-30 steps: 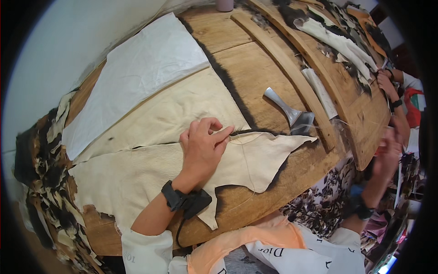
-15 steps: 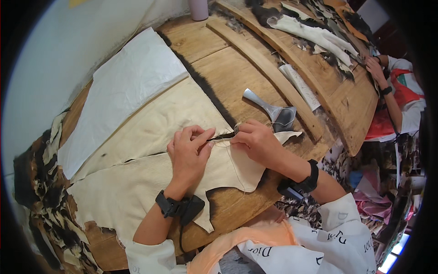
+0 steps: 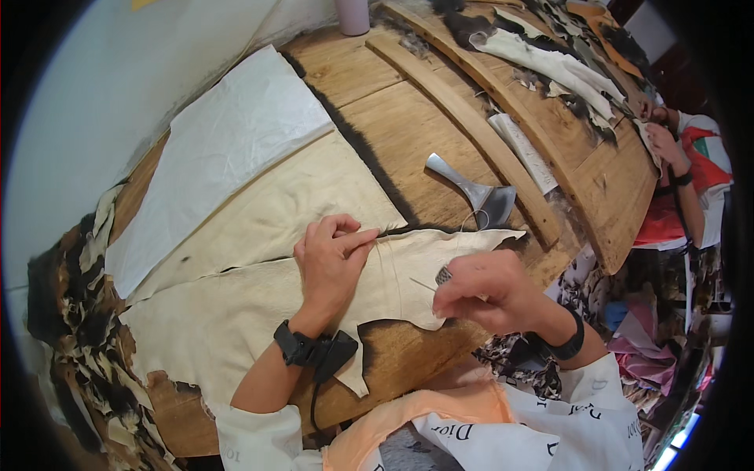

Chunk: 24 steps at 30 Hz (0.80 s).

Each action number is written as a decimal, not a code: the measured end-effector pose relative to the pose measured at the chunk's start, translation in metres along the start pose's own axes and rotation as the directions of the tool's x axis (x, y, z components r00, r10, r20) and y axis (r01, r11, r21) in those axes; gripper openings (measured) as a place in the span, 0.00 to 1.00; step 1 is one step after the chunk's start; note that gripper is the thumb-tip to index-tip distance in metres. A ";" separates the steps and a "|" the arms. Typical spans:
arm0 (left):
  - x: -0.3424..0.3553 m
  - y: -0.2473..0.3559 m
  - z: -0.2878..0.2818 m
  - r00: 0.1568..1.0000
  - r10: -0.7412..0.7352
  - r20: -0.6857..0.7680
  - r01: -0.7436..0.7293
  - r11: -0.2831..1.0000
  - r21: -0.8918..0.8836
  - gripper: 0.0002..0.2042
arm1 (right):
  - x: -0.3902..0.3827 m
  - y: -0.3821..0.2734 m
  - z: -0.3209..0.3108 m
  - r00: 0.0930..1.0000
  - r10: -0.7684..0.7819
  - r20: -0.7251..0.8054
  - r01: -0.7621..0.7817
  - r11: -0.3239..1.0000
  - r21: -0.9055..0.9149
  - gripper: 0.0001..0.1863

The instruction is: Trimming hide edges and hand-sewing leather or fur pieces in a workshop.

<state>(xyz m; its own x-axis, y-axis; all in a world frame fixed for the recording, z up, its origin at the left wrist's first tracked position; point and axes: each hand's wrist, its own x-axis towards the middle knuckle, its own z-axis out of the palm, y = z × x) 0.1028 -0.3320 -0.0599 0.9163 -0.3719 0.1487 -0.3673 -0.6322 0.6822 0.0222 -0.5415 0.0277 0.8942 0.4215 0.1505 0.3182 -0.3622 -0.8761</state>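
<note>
Two pale fur hides lie edge to edge: the far hide (image 3: 345,177) and the near hide (image 3: 220,314), with dark fur showing along their edges. My left hand (image 3: 336,263) pinches the hide edges together at the right part of the seam. Over the near hide, my right hand (image 3: 495,292) is closed on a thin needle (image 3: 422,283) that points left. A metal thimble (image 3: 444,275) is on a finger of that hand. Fine thread (image 3: 396,275) runs from the seam beside my left fingertips down across the near hide.
A metal scraper with a flared blade (image 3: 491,206) lies beyond the hides. Long wooden strips (image 3: 471,125), a white roll (image 3: 522,153) and fur scraps sit farther back. White sheeting (image 3: 228,149) covers the far hide's left part. A co-worker's hand (image 3: 667,145) works at far right.
My right hand has moved from the seam toward me, drawing the needle and thread clear of it. My left hand stays on the seam. The view has shifted slightly.
</note>
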 end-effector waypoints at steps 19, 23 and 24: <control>-0.002 0.012 -0.010 0.999 -0.040 -0.024 0.037 0.994 -0.106 0.05 | 0.019 -0.035 -0.005 0.957 -0.286 0.043 0.286 0.958 0.026 0.03; -0.013 0.027 -0.022 0.826 0.539 0.165 -0.512 0.839 -0.184 0.07 | 0.039 0.017 0.014 0.977 -0.032 -0.209 0.021 0.998 -0.053 0.07; -0.014 0.030 -0.026 0.862 0.487 0.141 -0.420 0.842 -0.338 0.07 | 0.036 0.032 0.020 0.976 -0.028 -0.216 0.018 0.999 -0.051 0.07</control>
<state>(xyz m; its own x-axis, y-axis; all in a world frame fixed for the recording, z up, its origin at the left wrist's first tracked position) 0.0828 -0.3279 -0.0232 0.5886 -0.7243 0.3590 -0.6404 -0.1468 0.7539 0.0579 -0.5211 -0.0044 0.9318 0.2417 0.2708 0.3496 -0.3969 -0.8487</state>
